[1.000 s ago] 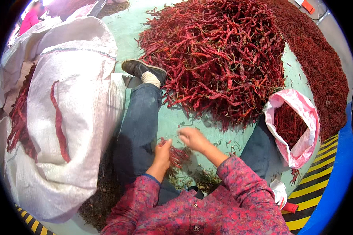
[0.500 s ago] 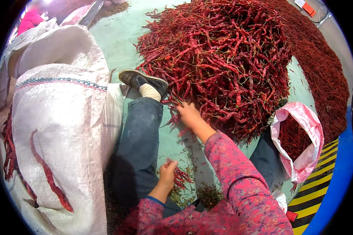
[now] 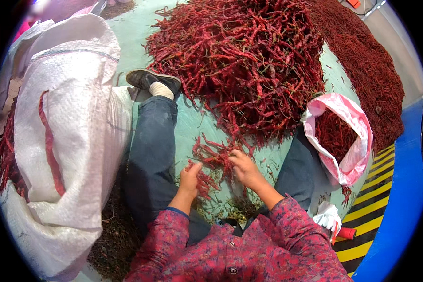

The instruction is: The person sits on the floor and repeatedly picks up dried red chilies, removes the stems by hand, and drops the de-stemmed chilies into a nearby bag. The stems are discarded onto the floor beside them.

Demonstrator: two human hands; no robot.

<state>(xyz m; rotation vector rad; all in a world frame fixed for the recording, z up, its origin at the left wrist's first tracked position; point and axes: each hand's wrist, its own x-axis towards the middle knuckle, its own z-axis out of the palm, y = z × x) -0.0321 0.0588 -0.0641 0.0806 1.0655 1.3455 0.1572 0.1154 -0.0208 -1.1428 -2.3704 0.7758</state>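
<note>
Head view, large heap: we see a big pile of dried red chillies (image 3: 239,61) on the green floor (image 3: 192,122), just past our feet, near enough for reaching.
White sack: a tall woven sack (image 3: 66,141) stands at our left, chillies hanging over its side.
Pink bag: a pink bag (image 3: 350,141) lies open at our right, partly filled with chillies.
Small bunch: a small bunch of chillies (image 3: 214,157) lies between our legs.
Left hand: our left hand (image 3: 190,181) is closed around some chillies of this bunch.
Right hand: our right hand (image 3: 244,169) has its fingers curled into the same bunch, we think for sorting.
</note>
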